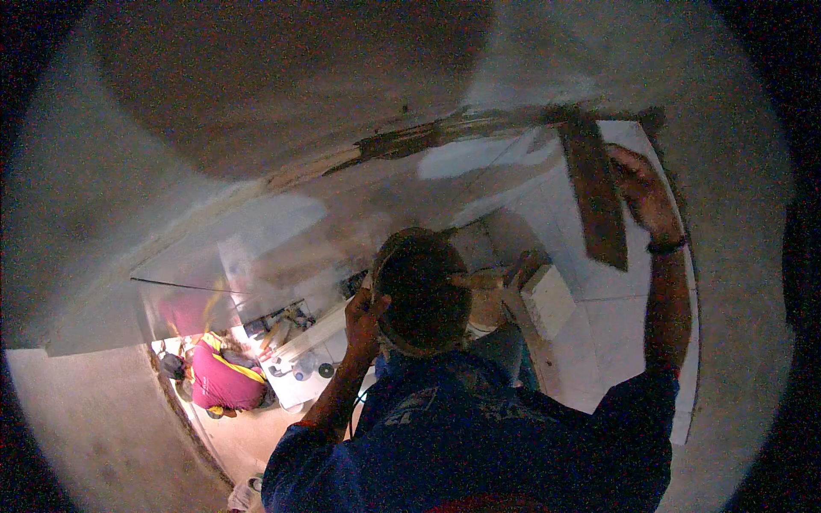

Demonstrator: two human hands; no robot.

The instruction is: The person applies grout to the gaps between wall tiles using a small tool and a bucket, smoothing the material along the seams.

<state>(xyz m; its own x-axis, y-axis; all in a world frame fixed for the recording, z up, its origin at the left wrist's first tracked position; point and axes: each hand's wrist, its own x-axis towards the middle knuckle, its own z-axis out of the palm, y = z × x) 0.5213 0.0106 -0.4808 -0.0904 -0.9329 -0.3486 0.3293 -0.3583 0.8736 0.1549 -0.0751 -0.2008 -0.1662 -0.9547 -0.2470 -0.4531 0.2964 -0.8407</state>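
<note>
Dim room, grainy light; rough grey wall [735, 222] around a surface of white tiles [609, 333], with a dark, ragged seam [402, 141] along their edge, above the bucket; brighter patch of floor well off to the bucket's lower left.

The bucket [425, 295], round and dark-mouthed, sits close in front of the person's navy shirt [479, 453]; left hand [366, 323] clamped on its left rim, thumb showing; contents too dark to read.

Right hand [641, 192] well apart from the left, up and to the right of the bucket; it lies at the right edge of a long dark board [593, 197], fingers partly hidden; cannot tell how firmly they close; the board slants, upper end at the seam, lower end toward the bucket's side.

Right of the bucket, lower down, a white block [547, 301]; far left of it, loose tools [286, 332] and, beyond them, a bent co-worker [224, 376] in a pink top.

Step in hand, by judgement: board being set or worked against the seam; the next move likely calls for steady pressure on the board, with the bucket kept level.
</note>
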